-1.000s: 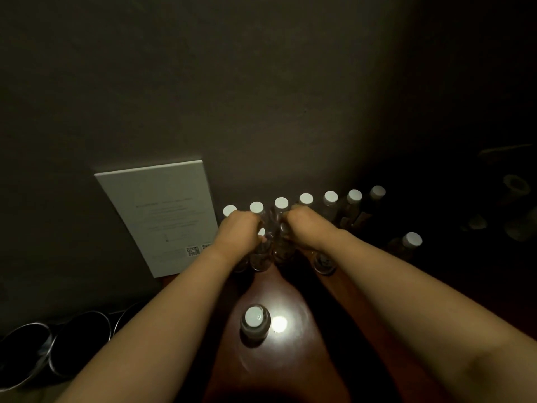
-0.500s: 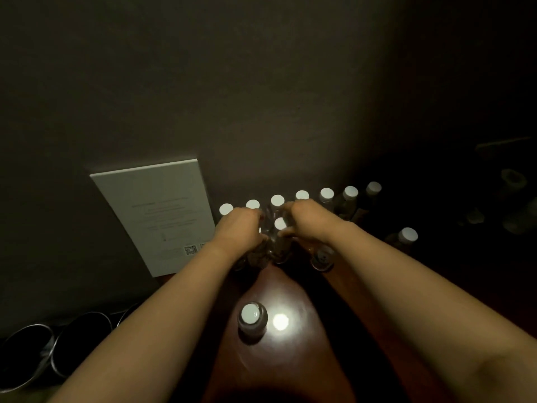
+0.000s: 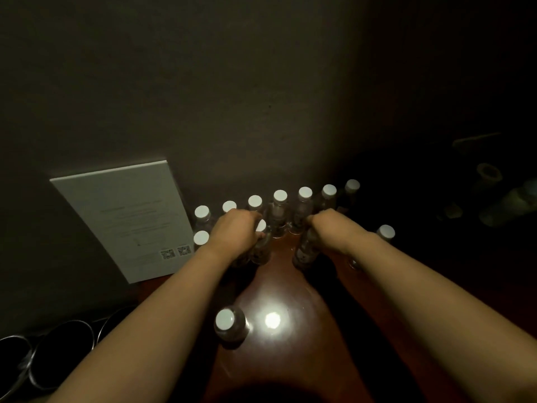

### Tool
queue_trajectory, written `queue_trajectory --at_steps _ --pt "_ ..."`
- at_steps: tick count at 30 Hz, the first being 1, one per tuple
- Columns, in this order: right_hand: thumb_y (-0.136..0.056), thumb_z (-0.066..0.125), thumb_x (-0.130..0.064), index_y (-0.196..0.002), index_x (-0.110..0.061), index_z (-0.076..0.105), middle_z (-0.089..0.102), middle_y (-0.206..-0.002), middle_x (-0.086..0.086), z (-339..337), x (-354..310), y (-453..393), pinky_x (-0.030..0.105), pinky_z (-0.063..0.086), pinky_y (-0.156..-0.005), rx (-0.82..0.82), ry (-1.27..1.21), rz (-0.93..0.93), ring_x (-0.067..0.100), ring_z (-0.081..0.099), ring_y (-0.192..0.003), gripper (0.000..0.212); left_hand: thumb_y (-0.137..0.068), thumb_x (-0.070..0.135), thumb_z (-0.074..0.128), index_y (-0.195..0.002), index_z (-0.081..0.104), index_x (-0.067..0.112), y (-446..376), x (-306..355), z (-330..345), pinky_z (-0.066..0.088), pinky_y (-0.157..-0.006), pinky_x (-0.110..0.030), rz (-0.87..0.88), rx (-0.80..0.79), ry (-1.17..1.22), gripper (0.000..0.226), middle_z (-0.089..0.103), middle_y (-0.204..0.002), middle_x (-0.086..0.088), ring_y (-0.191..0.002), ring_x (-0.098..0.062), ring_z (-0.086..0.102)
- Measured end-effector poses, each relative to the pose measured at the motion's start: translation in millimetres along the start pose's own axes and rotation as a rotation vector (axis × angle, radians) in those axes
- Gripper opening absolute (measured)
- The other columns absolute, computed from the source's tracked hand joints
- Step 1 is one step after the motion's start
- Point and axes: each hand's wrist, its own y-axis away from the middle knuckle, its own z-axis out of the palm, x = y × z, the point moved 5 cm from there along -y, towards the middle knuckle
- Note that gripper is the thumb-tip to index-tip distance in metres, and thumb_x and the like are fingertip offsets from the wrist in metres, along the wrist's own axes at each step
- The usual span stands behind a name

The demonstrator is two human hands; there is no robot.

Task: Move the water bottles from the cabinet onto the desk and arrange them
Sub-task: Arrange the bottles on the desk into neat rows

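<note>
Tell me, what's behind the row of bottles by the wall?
Behind the row of bottles is just the dark wall. The white card leans on it beside them. Their bottoms hide behind both hands.

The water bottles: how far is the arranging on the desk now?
Done: a back row of seven capped bottles stands along the wall. In hand: the left hand and the right hand each grip a bottle in front of it. Left: the lone bottle nearer the camera stands apart, unplaced.

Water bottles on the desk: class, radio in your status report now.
Left hand gripping a bottle, right hand gripping another. Back row standing along wall. Lone bottle near front; nothing blocking.
</note>
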Motion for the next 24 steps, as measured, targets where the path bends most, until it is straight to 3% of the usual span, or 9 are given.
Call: queue_trajectory --at_steps 4,8,11,18,24 --pt "-0.090 0.055 -0.019 -0.106 -0.008 0.068 0.065 -0.107 0.016 -2.5 -8.4 -6.8 0.037 0.051 -0.084 0.067 0.032 -0.076 0.032 0.062 -0.099 0.023 -0.088 0.032 0.066 -0.089 0.061 0.020 -1.7 1.4 1.1 0.041 -0.064 -0.031 0.013 0.009 -0.026 0.013 0.066 -0.089 -0.001 -0.086 -0.025 0.062" --pt "-0.089 0.057 -0.016 -0.108 -0.011 0.068 0.065 -0.109 0.013 -2.2 -21.5 -12.8 0.034 0.049 -0.085 0.102 -0.007 -0.160 0.030 0.062 -0.099 0.022 -0.087 0.033 0.066 -0.093 0.063 0.020 -2.9 0.0 2.8 0.039 -0.063 -0.031 0.010 0.012 -0.043 0.015 0.067 -0.088 -0.002 -0.086 -0.026 0.062" --pt "-0.084 0.060 -0.011 -0.111 -0.012 0.068 0.068 -0.102 0.013 -3.9 -27.7 -16.6 0.030 0.047 -0.080 0.085 -0.059 -0.192 0.030 0.063 -0.095 0.028 -0.086 0.034 0.066 -0.096 0.064 0.020 -2.9 -1.3 4.0 0.044 -0.065 -0.032 0.008 0.015 -0.038 0.017 0.068 -0.089 -0.002 -0.088 -0.027 0.063" --pt "-0.084 0.059 -0.007 -0.121 -0.012 0.064 0.065 -0.105 0.015 -8.0 -38.1 -22.6 0.035 0.047 -0.084 0.123 -0.031 -0.281 0.031 0.061 -0.096 0.038 -0.086 0.035 0.067 -0.099 0.065 0.020 -4.0 -1.2 5.0 0.041 -0.064 -0.031 0.000 0.017 -0.061 0.020 0.069 -0.092 -0.003 -0.090 -0.027 0.064" --pt "-0.084 0.057 -0.006 -0.117 -0.013 0.064 0.065 -0.111 0.012 -7.6 -38.7 -26.4 0.039 0.047 -0.090 0.096 0.004 -0.274 0.029 0.060 -0.103 0.035 -0.085 0.036 0.068 -0.085 0.059 0.024 -5.2 0.6 3.5 0.042 -0.065 -0.030 0.001 -0.006 -0.060 0.015 0.069 -0.088 0.000 -0.087 -0.025 0.064"
